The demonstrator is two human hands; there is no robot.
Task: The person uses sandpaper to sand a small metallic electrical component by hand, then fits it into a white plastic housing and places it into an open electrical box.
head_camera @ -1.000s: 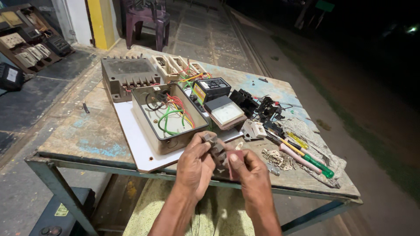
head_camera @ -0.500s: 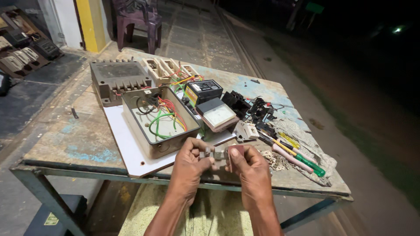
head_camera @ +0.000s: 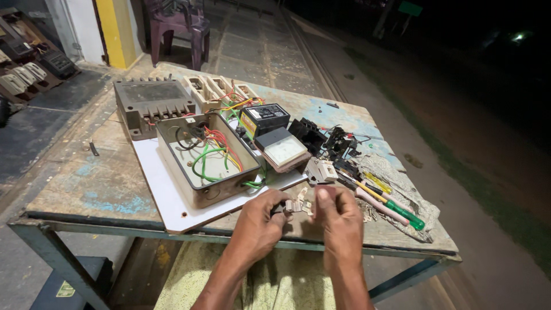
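Observation:
My left hand [head_camera: 256,225] and my right hand [head_camera: 340,221] meet over the near edge of a worn table [head_camera: 103,186]. Together they pinch a small metal electrical part [head_camera: 297,206] between the fingertips. Just beyond my left hand stands an open metal box [head_camera: 205,162] with green, red and black wires inside, resting on a white board [head_camera: 166,198]. Much of the small part is hidden by my fingers.
A grey terminal block housing [head_camera: 150,103] and beige fuse holders [head_camera: 215,88] lie at the back. A black meter [head_camera: 264,119], a white-faced gauge [head_camera: 282,149], black switch parts [head_camera: 324,140] and screwdrivers [head_camera: 384,201] on a rag lie to the right. A plastic chair [head_camera: 179,28] stands beyond.
My view has shifted slightly, so the table sits differently in frame. Both hands stay together at the table's near edge, still working the small metal part between the fingers.

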